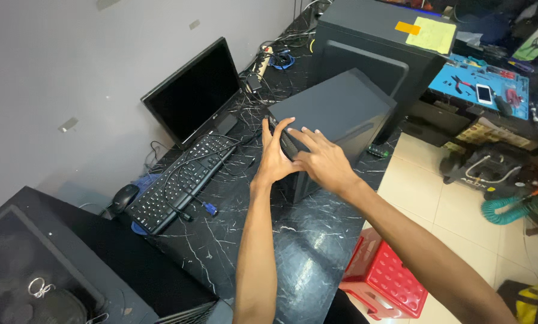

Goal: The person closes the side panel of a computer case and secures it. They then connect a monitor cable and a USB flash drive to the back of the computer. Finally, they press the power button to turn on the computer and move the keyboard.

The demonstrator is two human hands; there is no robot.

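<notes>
While both hands meet at the near front corner of the dark computer case [341,111] lying on the black marbled worktop [245,240], the left hand [275,157] presses flat and upright against that end with fingers spread, and the right hand [323,159] lies open, palm down, across the top edge, neither closed around anything. Beyond it a taller black tower [371,45] carries a pale yellow square note [432,35] and a small orange tape strip [407,27] on top; a keyboard [182,180], monitor [194,90] and mouse [123,197] sit left, a red plastic stool [389,279] below on the floor.
</notes>
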